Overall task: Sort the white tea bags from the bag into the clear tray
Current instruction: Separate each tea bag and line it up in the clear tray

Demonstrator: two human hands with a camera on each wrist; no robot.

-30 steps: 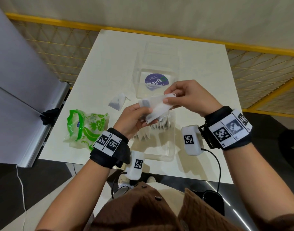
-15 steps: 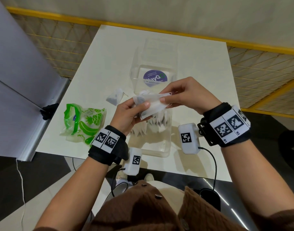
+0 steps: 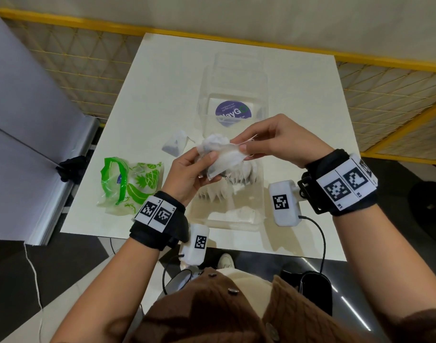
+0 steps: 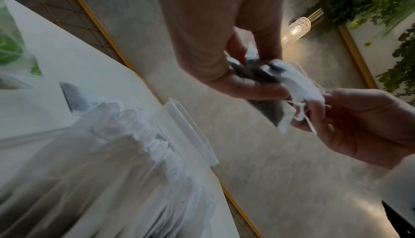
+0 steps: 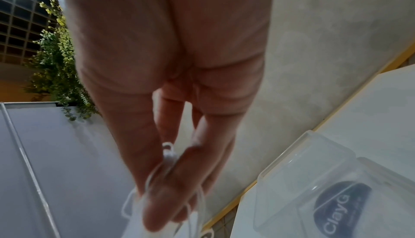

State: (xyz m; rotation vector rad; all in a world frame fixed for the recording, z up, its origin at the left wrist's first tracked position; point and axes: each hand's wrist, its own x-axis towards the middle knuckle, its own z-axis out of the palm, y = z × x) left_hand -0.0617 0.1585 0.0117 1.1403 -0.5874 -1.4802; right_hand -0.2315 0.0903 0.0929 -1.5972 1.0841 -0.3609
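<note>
My left hand grips a bunch of white tea bags above the clear tray. My right hand pinches the right end of the top tea bag, with strings trailing at its fingers. The tray holds a row of upright tea bags. In the left wrist view the left hand clasps the bunch and the right hand pinches its end. The right wrist view shows the right fingertips on white paper and string. The green printed bag lies at the left.
One loose pyramid tea bag lies on the white table beside the tray. A clear lid with a purple sticker stands behind the tray. A yellow-framed mesh fence surrounds the table; a grey panel is at the left.
Both hands keep hold of the bunch. The left hand has turned it slightly, and the right hand's pinch has drawn the top tea bag's end a little to the right.
</note>
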